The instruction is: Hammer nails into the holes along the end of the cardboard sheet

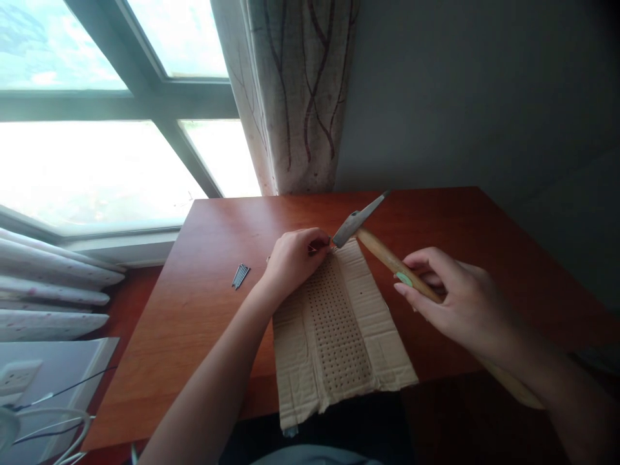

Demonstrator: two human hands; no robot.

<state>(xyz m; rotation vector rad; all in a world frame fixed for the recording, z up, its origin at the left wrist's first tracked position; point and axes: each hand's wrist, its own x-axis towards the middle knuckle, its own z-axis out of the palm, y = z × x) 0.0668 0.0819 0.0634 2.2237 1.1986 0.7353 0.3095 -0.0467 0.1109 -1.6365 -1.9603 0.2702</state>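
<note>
My right hand (450,290) is wrapped around the wooden handle of a hammer (382,252), which has a green sticker on it. The grey hammer head points up to the right, its lower face close by my left fingertips. My left hand (300,255) is closed in a pinch at the far end of a cardboard sheet (387,336). A thin nail (314,249) shows partly between those fingers; most of it is hidden. Rows of small punched holes run down the cardboard's middle. A small bundle of nails (241,276) lies on the table left of my left hand.
The reddish-brown wooden table (194,336) stands against a wall, and the cardboard's near end overhangs its front edge. A patterned curtain (305,97) and a bright window (87,168) are behind. Cables (53,420) and a wall socket (19,374) are at lower left.
</note>
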